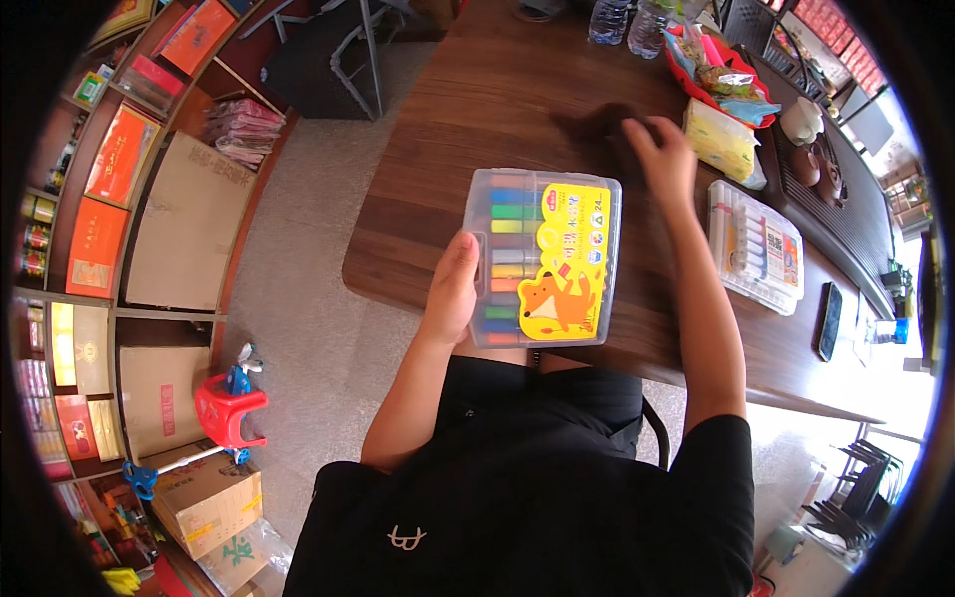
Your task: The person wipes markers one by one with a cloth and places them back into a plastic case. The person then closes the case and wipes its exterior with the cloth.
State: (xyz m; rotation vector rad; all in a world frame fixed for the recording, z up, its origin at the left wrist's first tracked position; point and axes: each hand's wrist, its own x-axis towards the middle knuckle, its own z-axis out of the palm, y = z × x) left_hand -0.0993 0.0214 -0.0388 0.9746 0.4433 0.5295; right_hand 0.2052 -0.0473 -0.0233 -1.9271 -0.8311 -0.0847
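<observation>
My left hand (451, 287) grips the left edge, by the handle, of a clear plastic case of colored markers (515, 257). A yellow label with a cartoon fox covers the case's right part, and the case is held up over the table's near edge. Above the wooden table (492, 97), to the right of the case, is my right hand (660, 157) with its fingers bent. A dark blurred shape, perhaps a cloth or a shadow, lies at its fingertips, so whether it holds anything cannot be told.
A second marker case (757, 246), a phone (828, 321) and a yellow tissue pack (720, 142) lie on the right. Beyond are a red tray of snacks (679, 63), water bottles (608, 22) and a tea tray (843, 231). A red child's scooter (227, 407) and shelves stand left.
</observation>
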